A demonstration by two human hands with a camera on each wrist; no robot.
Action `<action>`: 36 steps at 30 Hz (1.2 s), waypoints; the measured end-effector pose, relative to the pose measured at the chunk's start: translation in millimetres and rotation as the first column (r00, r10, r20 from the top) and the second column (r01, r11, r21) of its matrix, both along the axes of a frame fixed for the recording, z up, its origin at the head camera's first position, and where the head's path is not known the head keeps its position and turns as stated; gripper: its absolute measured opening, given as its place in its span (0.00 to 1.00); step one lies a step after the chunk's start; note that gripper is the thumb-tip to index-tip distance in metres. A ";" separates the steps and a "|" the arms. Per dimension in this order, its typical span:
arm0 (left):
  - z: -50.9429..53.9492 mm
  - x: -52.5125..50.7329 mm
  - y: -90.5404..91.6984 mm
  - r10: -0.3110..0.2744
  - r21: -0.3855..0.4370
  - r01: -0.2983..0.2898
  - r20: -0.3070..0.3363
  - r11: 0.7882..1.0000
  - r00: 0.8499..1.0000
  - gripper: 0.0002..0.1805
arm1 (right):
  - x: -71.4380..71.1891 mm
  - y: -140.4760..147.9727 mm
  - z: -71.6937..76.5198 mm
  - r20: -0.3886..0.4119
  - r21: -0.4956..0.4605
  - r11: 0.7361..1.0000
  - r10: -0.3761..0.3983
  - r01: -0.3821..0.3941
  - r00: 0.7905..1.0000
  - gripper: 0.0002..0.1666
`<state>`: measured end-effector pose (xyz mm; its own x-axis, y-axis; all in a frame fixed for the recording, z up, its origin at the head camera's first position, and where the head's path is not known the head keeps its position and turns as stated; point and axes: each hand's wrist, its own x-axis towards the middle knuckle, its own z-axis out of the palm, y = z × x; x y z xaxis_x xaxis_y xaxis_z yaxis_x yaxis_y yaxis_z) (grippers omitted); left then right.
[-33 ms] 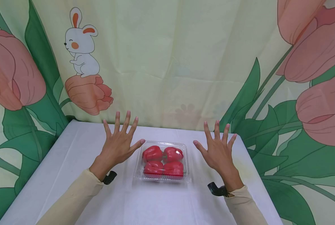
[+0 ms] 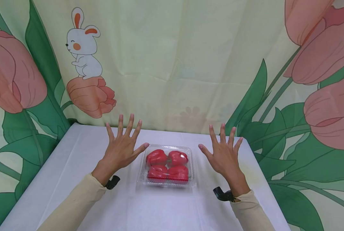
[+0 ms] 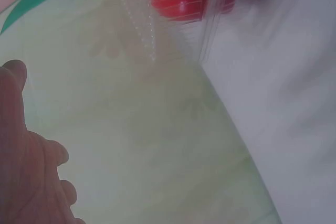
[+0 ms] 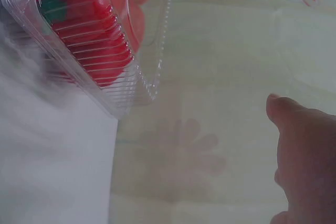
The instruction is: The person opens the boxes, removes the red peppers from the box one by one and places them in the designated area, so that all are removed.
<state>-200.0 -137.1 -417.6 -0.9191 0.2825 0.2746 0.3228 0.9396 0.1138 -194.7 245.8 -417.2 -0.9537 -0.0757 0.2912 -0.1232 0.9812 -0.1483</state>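
A clear plastic clamshell box stands on the white-covered table, with several red bell peppers inside. Left of it is my left hand, fingers straight and spread, its thumb pointing toward the box's back left corner. On the other side my right hand is spread the same way, apart from the box. Neither hand holds anything. The left wrist view catches the left hand at its edge and red through the box's ribbed wall. In the right wrist view, a green stem shows among the red.
White cloth covers the table, whose back edge meets a hanging curtain printed with tulips and a rabbit. A black wrist camera is on the left wrist, another black camera on the right.
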 end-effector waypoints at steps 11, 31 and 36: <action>0.2 -0.9 4.2 -0.022 0.008 0.022 0.023 1.000 0.999 0.52 | 1.9 -1.0 -1.4 -0.017 -0.011 1.000 0.001 -0.001 1.000 0.59; -39.0 7.1 -14.1 -0.134 0.619 -0.080 0.291 0.782 0.947 0.38 | 30.7 -36.2 -24.2 -0.317 -0.246 0.942 0.143 -0.228 0.937 0.52; -56.3 1.5 -25.7 -0.270 0.786 -0.190 0.412 0.589 0.870 0.38 | 38.0 -44.6 -32.3 -0.392 -0.286 0.915 0.158 -0.283 0.906 0.52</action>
